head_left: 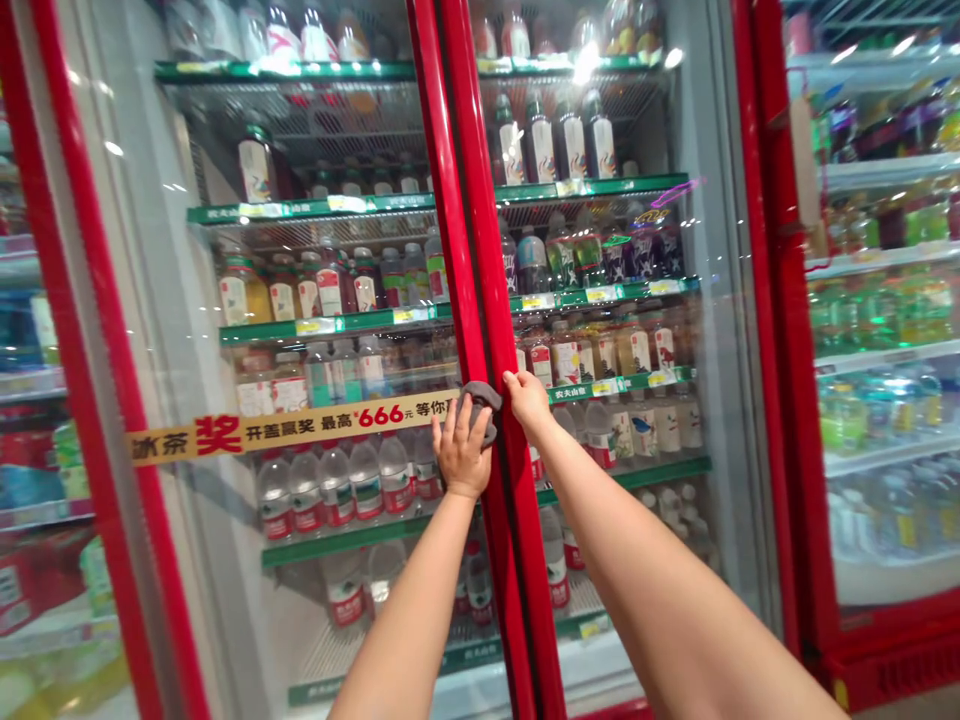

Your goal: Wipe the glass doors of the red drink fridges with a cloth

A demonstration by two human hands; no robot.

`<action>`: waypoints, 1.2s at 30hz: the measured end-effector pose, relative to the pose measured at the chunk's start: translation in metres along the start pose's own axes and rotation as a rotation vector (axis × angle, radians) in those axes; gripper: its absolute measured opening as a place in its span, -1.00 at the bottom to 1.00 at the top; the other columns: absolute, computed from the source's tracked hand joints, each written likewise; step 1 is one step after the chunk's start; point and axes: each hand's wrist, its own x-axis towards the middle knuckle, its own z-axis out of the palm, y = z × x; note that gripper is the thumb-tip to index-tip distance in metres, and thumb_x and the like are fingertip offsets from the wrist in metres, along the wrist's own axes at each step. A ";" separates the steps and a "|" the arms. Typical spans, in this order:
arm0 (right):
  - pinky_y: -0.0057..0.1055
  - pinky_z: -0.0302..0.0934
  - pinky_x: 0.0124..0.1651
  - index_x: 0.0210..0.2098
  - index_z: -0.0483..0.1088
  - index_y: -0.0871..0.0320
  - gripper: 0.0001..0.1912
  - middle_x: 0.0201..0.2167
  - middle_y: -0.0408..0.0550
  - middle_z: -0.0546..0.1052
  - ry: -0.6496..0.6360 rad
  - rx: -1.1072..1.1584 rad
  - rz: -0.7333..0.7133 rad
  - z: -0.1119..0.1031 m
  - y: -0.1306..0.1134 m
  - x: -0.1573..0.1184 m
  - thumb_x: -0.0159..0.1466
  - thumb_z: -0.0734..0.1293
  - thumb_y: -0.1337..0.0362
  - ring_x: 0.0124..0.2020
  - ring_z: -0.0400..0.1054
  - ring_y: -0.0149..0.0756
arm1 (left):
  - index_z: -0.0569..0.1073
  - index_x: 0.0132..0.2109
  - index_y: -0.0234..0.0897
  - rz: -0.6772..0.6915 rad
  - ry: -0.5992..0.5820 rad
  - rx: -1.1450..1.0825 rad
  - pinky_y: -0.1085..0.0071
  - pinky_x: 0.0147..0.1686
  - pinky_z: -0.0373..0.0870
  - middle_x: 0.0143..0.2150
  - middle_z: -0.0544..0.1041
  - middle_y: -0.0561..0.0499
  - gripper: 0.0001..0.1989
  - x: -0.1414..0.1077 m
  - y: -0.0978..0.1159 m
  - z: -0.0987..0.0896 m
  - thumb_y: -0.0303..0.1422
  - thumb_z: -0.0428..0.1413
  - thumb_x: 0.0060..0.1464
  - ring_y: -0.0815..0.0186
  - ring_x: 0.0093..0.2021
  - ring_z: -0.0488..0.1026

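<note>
My left hand (463, 450) presses a dark grey cloth (484, 408) against the left glass door, beside its red frame (450, 200); its fingers are spread over the glass and the end of a gold banner strip (285, 428). To the right, my right hand (527, 403) has its fingers closed at the edge of the right door's red frame (487, 220). Both doors look shut, with the two red frames side by side. Behind the glass stand rows of bottles, among them clear water bottles (365, 478) with red labels.
Green-edged shelves (337, 540) hold drinks inside the cooler. Another red-framed cooler (825, 400) with bottles stands at the right, and more shelves of drinks show at the left edge. Light reflections lie on the glass.
</note>
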 end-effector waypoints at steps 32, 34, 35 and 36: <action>-0.40 0.25 -0.37 -0.37 0.37 0.05 -0.58 -0.45 -0.18 0.50 -0.212 0.497 0.113 -0.230 -0.143 -0.153 0.06 0.46 -0.14 -0.43 0.35 -0.31 | -0.18 0.50 -0.08 0.027 -0.053 -0.447 -0.01 0.39 0.08 0.53 -0.06 -0.18 -0.23 0.021 0.252 -0.177 -0.19 0.02 0.31 -0.02 0.51 -0.11; -0.39 0.30 -0.31 -0.35 0.41 0.05 -0.61 -0.39 -0.17 0.55 -0.176 0.547 0.132 -0.245 -0.150 -0.161 0.04 0.50 -0.08 -0.37 0.39 -0.29 | -0.23 0.51 -0.07 0.099 -0.015 -0.409 -0.04 0.40 0.05 0.54 -0.09 -0.15 -0.25 0.033 0.270 -0.183 -0.27 -0.02 0.33 0.00 0.52 -0.17; -0.39 0.31 -0.28 -0.33 0.44 0.04 -0.62 -0.35 -0.17 0.58 -0.169 0.580 0.140 -0.253 -0.153 -0.164 0.03 0.52 -0.05 -0.34 0.41 -0.29 | -0.20 0.51 -0.07 0.111 0.016 -0.402 -0.04 0.41 0.03 0.54 -0.09 -0.13 -0.27 0.048 0.276 -0.185 -0.31 -0.04 0.33 0.02 0.52 -0.17; -0.39 0.32 -0.25 -0.31 0.47 0.03 -0.63 -0.32 -0.18 0.60 -0.168 0.616 0.149 -0.261 -0.157 -0.167 0.01 0.53 -0.01 -0.31 0.42 -0.29 | -0.17 0.50 -0.07 0.115 0.052 -0.399 -0.03 0.41 0.02 0.54 -0.07 -0.13 -0.29 0.067 0.282 -0.187 -0.33 -0.04 0.34 0.03 0.52 -0.16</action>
